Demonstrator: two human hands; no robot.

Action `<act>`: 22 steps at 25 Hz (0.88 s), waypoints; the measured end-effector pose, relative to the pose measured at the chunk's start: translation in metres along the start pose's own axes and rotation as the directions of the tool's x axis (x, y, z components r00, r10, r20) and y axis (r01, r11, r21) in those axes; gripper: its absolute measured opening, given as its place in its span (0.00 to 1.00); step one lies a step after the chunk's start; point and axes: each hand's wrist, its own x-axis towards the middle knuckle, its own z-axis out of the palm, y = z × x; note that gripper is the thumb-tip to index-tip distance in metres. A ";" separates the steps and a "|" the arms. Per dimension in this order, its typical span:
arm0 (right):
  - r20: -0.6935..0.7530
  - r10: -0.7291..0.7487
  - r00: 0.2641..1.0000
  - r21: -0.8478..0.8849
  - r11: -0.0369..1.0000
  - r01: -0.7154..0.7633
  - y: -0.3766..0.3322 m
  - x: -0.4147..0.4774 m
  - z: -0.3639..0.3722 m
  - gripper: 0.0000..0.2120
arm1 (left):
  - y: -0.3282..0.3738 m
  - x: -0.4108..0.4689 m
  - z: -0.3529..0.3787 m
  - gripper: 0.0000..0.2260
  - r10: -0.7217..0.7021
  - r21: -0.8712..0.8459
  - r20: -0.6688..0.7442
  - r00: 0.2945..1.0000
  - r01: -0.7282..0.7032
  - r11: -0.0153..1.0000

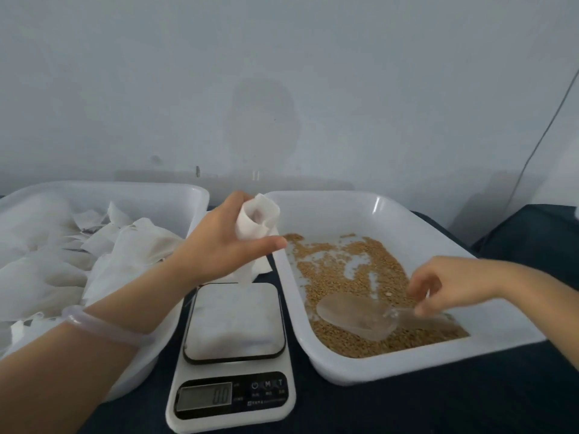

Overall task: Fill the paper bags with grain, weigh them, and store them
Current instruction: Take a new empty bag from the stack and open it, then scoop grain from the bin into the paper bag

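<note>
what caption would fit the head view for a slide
Left hand holds an open paper bag by the grain tray; right hand grips the scoop.

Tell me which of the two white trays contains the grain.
The right tray, where the right hand grips the clear scoop lying on the grain. The left tray holds white paper bags instead.

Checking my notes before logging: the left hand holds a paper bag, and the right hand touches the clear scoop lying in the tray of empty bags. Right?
Not quite: the head view shows the scoop lying on the grain in the right tray, not among the bags. The rest stands.
</note>
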 end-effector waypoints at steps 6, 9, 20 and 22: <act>-0.047 -0.005 0.999 -0.056 0.998 0.003 0.010 0.013 0.022 0.09 | -0.004 -0.003 -0.001 0.31 -0.078 -0.044 0.167 0.983 0.087 0.995; -0.075 -0.040 0.996 -0.011 0.999 0.039 0.017 0.005 0.006 0.09 | -0.005 -0.005 0.001 0.26 -0.038 -0.083 0.444 0.895 0.084 0.993; -0.213 -0.253 0.944 -0.345 0.923 0.170 0.008 -0.015 0.005 0.11 | -0.014 0.002 0.007 0.24 -0.030 -0.018 0.442 0.897 0.042 0.999; -0.171 -0.285 0.943 -0.217 0.945 0.246 0.001 -0.013 0.012 0.10 | -0.013 0.001 0.009 0.24 -0.021 -0.050 0.439 0.898 0.047 0.998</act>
